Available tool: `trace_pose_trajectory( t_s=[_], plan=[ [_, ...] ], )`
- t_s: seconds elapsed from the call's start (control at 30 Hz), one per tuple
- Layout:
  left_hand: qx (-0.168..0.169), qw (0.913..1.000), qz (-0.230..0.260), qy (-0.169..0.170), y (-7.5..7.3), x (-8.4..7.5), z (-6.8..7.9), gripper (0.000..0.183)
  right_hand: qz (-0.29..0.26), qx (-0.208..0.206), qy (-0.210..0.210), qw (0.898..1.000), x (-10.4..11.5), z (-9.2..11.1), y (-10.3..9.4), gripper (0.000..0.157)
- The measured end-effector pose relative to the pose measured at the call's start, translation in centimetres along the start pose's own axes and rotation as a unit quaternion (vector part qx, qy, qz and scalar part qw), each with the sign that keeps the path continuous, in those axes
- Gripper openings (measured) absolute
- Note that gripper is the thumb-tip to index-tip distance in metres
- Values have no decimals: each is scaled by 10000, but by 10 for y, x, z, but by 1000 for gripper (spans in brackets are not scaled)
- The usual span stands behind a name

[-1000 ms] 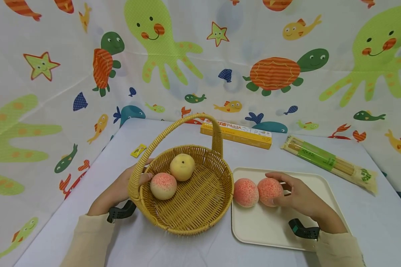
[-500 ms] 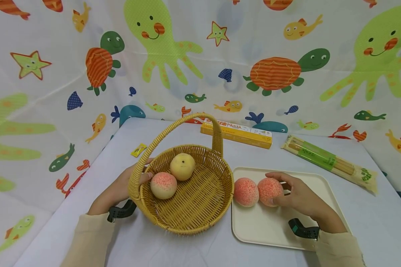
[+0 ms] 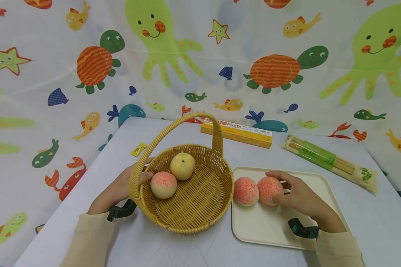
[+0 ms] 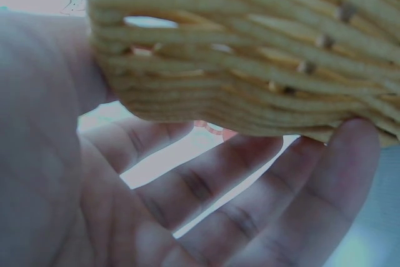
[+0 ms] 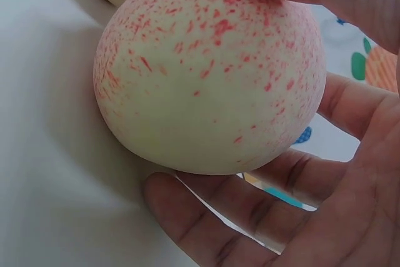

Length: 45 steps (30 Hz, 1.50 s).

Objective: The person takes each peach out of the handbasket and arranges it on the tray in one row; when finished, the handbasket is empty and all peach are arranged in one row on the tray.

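Note:
On the basket's left side, my left hand (image 3: 123, 185) holds the wicker basket (image 3: 200, 204), its thumb over the rim and its fingers along the outside weave (image 4: 250, 60). Inside the basket lie a pink-and-cream peach (image 3: 163, 185) and a yellow, round fruit (image 3: 182, 166). My right hand (image 3: 299, 193) grips a pink-speckled peach (image 3: 269, 187) on the cream tray (image 3: 264, 226), thumb on the near side and fingers round the far side. Another pink peach (image 3: 246, 191) touches it on the left, next to the basket. The right wrist view shows the held peach's pale side (image 5: 194, 117) close up.
Behind the basket lies a yellow pasta box (image 3: 237, 135). A green-labelled pack of noodles (image 3: 327, 159) rests at the back right, and a small yellow packet (image 3: 139, 149) at the left. A sea-animal cloth (image 3: 240, 44) hangs behind the table; the basket's handle (image 3: 160, 137) arches upright.
Both hands, the basket and the peaches stay where they were. The printed cloth on the left side shifts leftward.

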<state>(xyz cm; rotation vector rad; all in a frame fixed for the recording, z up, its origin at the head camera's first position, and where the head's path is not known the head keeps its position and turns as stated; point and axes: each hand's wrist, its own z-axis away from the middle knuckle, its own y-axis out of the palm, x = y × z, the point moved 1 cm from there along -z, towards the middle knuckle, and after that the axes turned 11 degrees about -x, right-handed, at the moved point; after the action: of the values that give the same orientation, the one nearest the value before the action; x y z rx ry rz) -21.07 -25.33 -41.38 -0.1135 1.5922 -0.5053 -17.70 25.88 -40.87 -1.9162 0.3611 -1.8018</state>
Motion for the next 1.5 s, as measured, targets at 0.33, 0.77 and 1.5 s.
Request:
trace_pose_trajectory(
  t_s=[0.33,0.77,1.5],
  plan=[
    [-53,10000,-24,32,1,-3,1,53,122,-11,108,9999,1,1,-2,73],
    [-21,9998,129,178,1,-4,3,52,289,88,80,9995,1,1,-3,76],
    [-194,9984,-435,290,2,-3,4,50,355,-368,-671,9964,71,-2,10,68]
  ],
)
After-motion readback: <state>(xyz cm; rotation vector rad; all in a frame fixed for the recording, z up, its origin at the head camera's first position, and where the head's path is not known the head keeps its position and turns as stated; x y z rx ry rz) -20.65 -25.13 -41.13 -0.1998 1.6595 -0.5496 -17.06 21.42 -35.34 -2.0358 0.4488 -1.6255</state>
